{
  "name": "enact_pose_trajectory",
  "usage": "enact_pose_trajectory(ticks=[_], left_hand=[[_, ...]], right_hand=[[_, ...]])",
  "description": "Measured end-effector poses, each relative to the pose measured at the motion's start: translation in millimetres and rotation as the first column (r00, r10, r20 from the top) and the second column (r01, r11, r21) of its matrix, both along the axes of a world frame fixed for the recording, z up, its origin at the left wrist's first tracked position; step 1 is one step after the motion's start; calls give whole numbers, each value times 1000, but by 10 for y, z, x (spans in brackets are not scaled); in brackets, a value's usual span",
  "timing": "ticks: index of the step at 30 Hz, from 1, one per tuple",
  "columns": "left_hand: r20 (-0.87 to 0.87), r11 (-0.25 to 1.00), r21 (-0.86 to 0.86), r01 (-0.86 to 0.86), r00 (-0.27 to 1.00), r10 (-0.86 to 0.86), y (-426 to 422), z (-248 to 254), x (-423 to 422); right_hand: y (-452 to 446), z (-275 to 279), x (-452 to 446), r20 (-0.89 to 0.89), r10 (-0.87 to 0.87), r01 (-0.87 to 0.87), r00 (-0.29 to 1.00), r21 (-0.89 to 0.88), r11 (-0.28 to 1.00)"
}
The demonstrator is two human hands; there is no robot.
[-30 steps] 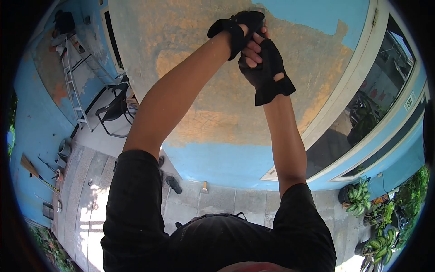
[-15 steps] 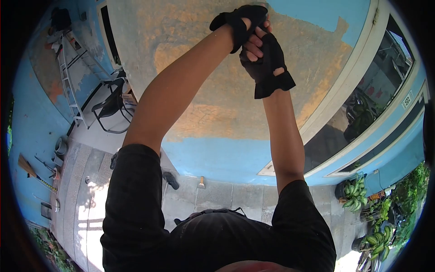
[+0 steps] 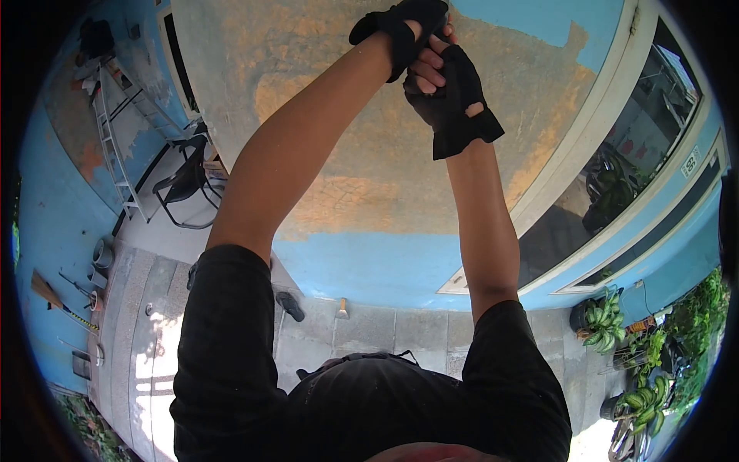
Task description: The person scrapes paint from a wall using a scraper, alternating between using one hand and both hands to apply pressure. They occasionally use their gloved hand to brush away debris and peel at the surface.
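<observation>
Both hands are raised together at the top of the view, in black fingerless gloves, against a wall [image 3: 331, 115] with bare grey-orange plaster and blue paint around it. My left hand [image 3: 412, 31] is at the upper edge, its back turned to the camera and its fingers mostly hidden. Just below and to the right, my right hand [image 3: 446, 88] has its fingers curled in, touching the left one. Whatever lies between the hands, if anything, is too hidden to make out.
A co-worker [image 3: 96, 38] is by a metal ladder [image 3: 108, 138] at the upper left, near a black chair [image 3: 185, 181]. On the floor are a scraper [image 3: 342, 309] and a sandal [image 3: 290, 306]. A window [image 3: 616, 169] and potted plants [image 3: 604, 323] stand right.
Both hands sit slightly higher in the view, still together. The wall, ladder and chair have shifted a little up and left in the picture.
</observation>
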State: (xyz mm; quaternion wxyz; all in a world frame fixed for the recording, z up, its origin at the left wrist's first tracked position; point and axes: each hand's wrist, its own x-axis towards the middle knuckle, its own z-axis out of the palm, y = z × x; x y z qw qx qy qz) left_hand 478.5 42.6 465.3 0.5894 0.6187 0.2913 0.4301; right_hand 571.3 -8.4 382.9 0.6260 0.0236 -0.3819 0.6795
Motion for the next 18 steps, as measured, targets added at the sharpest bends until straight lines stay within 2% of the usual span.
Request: enact_pose_trajectory(ticks=[3, 7, 9, 14, 18], left_hand=[[-1, 1000, 25, 9, 1000, -9, 19, 17, -3], [14, 1000, 13, 28, 1000, -28, 85, 20, 0], [21, 999, 42, 26, 999, -27, 107, 24, -1], [37, 998, 60, 21, 999, -23, 192, -28, 52], [48, 984, 173, -49, 998, 42, 220, -50, 102]], right_hand=[[101, 11, 37, 26, 78, -80, 997, 104, 991], [47, -61, 33, 2, 19, -19, 1000, 10, 1000], [33, -38, -6, 51, 14, -18, 999, 89, 996], [117, 34, 29, 30, 38, -40, 999, 69, 997], [119, 44, 46, 40, 59, -62, 997, 63, 996]])
